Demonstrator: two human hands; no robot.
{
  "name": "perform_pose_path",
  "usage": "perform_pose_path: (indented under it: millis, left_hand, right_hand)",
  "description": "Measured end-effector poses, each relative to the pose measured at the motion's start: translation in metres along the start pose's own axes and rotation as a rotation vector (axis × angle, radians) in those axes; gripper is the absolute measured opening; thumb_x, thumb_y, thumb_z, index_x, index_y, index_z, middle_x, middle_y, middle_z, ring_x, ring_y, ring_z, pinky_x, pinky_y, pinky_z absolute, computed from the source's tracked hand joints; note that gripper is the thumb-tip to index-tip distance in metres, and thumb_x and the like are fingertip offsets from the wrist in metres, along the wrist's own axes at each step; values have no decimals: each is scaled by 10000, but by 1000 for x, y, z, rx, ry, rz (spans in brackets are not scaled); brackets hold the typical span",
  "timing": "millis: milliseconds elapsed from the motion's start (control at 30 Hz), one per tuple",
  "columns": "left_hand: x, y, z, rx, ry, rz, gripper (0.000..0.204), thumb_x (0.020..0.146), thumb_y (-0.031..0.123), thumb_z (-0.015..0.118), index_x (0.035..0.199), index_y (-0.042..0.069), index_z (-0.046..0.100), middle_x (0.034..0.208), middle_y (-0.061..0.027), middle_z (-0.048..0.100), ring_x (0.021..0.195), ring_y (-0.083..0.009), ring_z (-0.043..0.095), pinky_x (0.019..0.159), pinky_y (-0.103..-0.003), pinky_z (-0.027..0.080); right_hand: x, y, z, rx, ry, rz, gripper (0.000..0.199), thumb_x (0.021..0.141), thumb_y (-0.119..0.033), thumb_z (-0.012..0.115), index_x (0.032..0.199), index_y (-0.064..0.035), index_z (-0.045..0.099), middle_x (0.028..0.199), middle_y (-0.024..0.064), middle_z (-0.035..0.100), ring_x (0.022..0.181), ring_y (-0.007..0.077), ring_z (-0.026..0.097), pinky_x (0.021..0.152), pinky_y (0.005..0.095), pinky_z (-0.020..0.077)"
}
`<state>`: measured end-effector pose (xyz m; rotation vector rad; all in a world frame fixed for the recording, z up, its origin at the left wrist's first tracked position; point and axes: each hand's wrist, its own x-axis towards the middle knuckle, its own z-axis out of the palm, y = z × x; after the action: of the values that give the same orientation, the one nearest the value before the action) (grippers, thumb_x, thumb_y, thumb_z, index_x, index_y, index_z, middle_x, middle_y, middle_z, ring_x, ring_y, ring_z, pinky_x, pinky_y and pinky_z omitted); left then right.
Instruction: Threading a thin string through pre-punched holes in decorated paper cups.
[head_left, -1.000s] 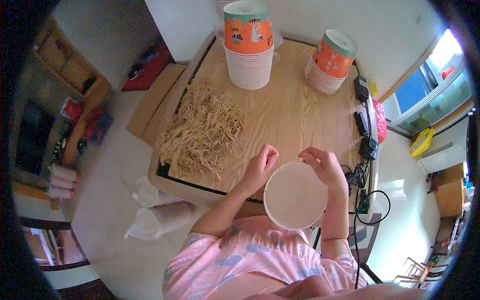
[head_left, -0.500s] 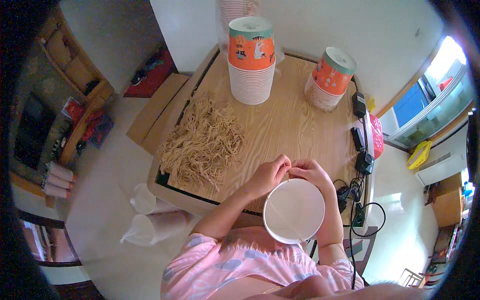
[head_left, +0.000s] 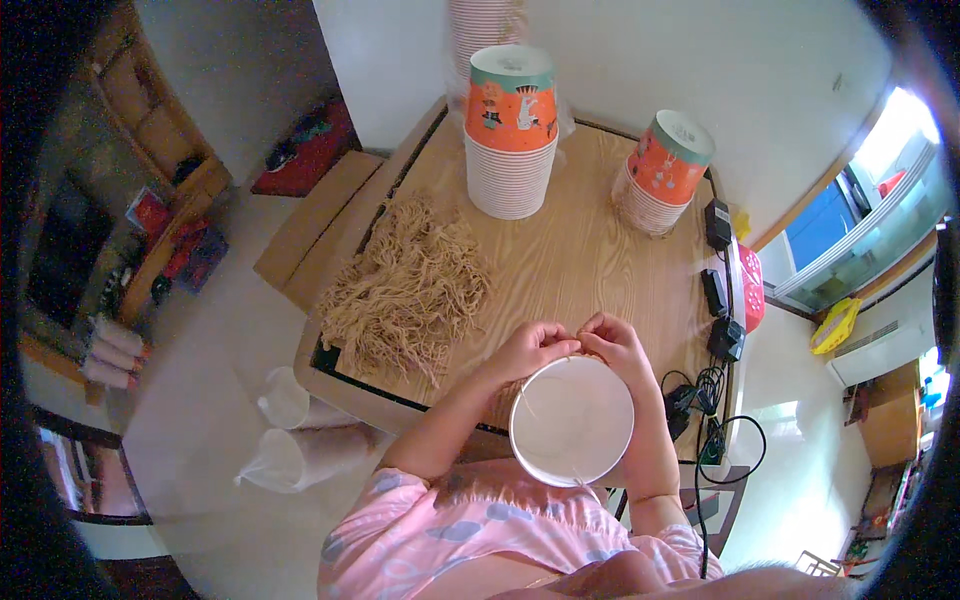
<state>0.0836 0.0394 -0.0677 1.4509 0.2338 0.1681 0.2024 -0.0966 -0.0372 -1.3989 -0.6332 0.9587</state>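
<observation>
A white paper bucket (head_left: 572,425) is held close to my body, its open mouth facing up. A thin strand of string runs across its inside. At the far rim my left hand (head_left: 532,350) is closed in a pinch, thumb against curled fingers. My right hand (head_left: 614,345) meets it there, also pinching, the fingertips of both hands almost touching. The string appears to lie between the fingers, though its ends are mostly hidden. Beyond my left forearm a loose heap of tan strings (head_left: 410,285) covers the left part of the wood-grain table (head_left: 590,270).
Upside-down orange and green paper buckets stand in a tall stack (head_left: 512,135) and a shorter stack (head_left: 665,170) at the back. Black power adapters (head_left: 727,338) and tangled cables line the right edge. Wrapped stacks (head_left: 310,455) lie on the floor at left.
The bucket has shifted slightly left. Both hands have stayed at its far rim, and the left fingers have curled in more. The string across the mouth now lies looser.
</observation>
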Motion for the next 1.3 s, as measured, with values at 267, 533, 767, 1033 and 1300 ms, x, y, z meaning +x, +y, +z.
perform_pose_path:
  millis: [267,533,767,1033,1300]
  left_hand:
    - [-8,7,3,125,-33,-38,131,802,150,655,819,20,651,734,-32,641,681,-99,584,621,-256,477]
    - [-19,8,12,-61,-47,68,138,814,105,648,881,-15,647,780,-39,652,705,-80,581,631,-243,479]
    - [-21,8,13,-57,-36,22,135,826,105,637,900,-7,645,788,-25,644,724,-77,574,645,-239,475]
    - [-21,1,10,-26,-48,-58,122,798,100,653,886,16,642,807,-29,649,757,-94,587,682,-253,474]
    - [-23,12,14,-11,-31,-36,121,816,100,638,850,-16,628,773,-24,627,703,-70,559,627,-234,463]
  right_hand:
    - [4,11,11,168,345,-228,85,882,-98,525,818,-51,496,630,-11,467,592,97,472,594,235,428]
    - [-14,-4,22,-462,18,20,316,905,-229,506,697,5,463,603,-9,471,569,105,432,533,259,367]
    - [-18,-13,25,-294,-83,-25,263,923,-169,486,725,1,520,665,-44,446,651,52,394,546,230,355]
    - [-14,-4,13,-329,-152,-20,203,898,-183,533,814,-2,571,729,-29,522,706,67,459,604,239,405]
    - [-12,-5,11,-452,-102,-78,236,882,-115,541,686,-26,444,624,-49,362,605,43,338,520,219,293]
